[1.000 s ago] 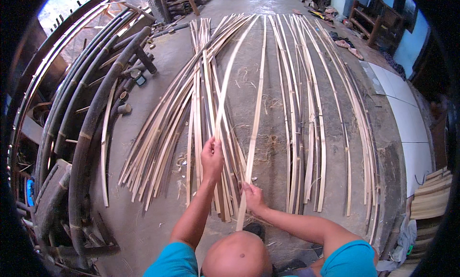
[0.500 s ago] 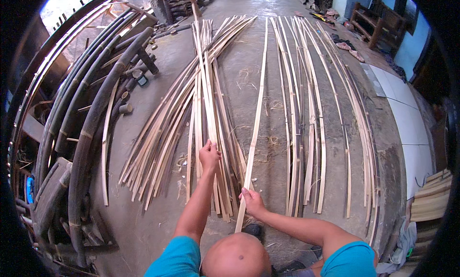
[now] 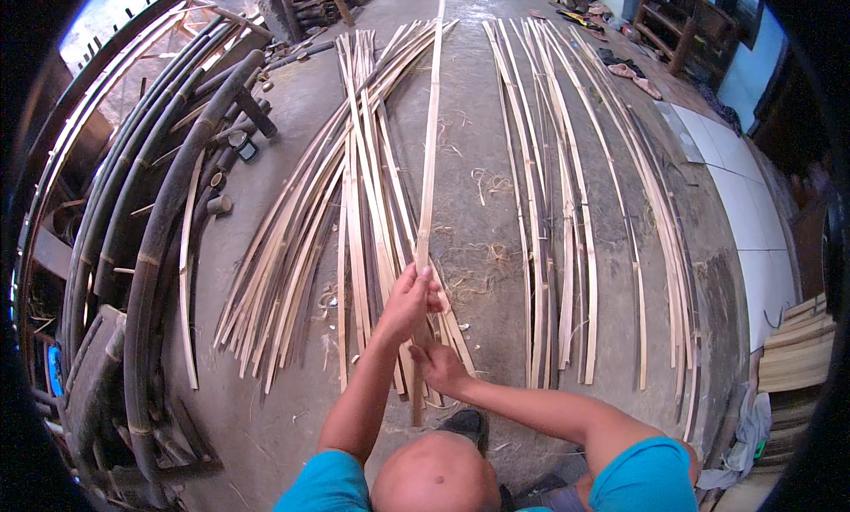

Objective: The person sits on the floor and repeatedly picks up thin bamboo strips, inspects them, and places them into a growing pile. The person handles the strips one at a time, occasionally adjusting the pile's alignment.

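My wearer, lower centre of the frame: turquoise short-sleeved shirt, sleeves ending above the elbows; both forearms bare; left hand and right hand ungloved; no watch or rings visible.

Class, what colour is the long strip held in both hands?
Pale tan strip, seen in the head view.

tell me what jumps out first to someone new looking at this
A long pale bamboo strip runs up the middle, gripped by the left hand with the right hand lower on it. Fans of split strips lie on the concrete floor either side; dark whole bamboo poles curve along the left.
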`<state>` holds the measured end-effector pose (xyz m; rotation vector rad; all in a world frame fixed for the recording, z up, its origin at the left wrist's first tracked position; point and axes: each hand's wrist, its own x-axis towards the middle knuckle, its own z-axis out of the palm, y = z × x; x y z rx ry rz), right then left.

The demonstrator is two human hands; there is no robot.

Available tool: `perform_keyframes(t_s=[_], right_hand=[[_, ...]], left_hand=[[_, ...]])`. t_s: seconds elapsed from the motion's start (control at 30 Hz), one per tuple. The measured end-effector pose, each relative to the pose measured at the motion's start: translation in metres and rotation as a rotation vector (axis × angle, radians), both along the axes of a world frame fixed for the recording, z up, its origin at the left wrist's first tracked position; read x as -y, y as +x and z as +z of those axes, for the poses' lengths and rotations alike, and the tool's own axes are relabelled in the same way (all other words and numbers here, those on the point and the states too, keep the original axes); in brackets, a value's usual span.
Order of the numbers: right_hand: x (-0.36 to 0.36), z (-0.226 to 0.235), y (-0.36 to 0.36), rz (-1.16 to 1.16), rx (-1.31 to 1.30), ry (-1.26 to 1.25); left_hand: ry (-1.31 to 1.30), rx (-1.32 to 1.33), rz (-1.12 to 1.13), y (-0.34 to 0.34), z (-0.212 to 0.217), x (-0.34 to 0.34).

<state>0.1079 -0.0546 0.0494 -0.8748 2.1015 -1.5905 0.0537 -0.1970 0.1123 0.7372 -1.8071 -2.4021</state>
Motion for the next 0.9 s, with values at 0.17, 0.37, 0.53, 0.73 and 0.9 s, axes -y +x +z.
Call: perform_keyframes(t_s=[0.17, 0.37, 0.53, 0.73, 0.9], right_hand=[[0.02, 0.025, -0.031, 0.458, 0.012, 0.149], [-0.136, 0.061, -0.154, 0.538, -0.235, 0.574], [-0.241, 0.137, -0.206, 0.061, -0.391, 0.744], [-0.305, 0.075, -0.174, -0.104, -0.121, 0.706], [-0.313, -0.016, -0.081, 0.057, 0.246, 0.777]], left_hand=[[-0.7, 0.25, 0.159, -0.01, -0.018, 0.1], [-1.233, 0.354, -0.034, -0.009, -0.04, 0.215], [-1.631, 0.371, -0.195, 0.025, -0.061, 0.328], [-1.623, 0.187, -0.224, -0.016, -0.064, 0.288], [-1.524, 0.075, -0.304, -0.042, -0.071, 0.093]])
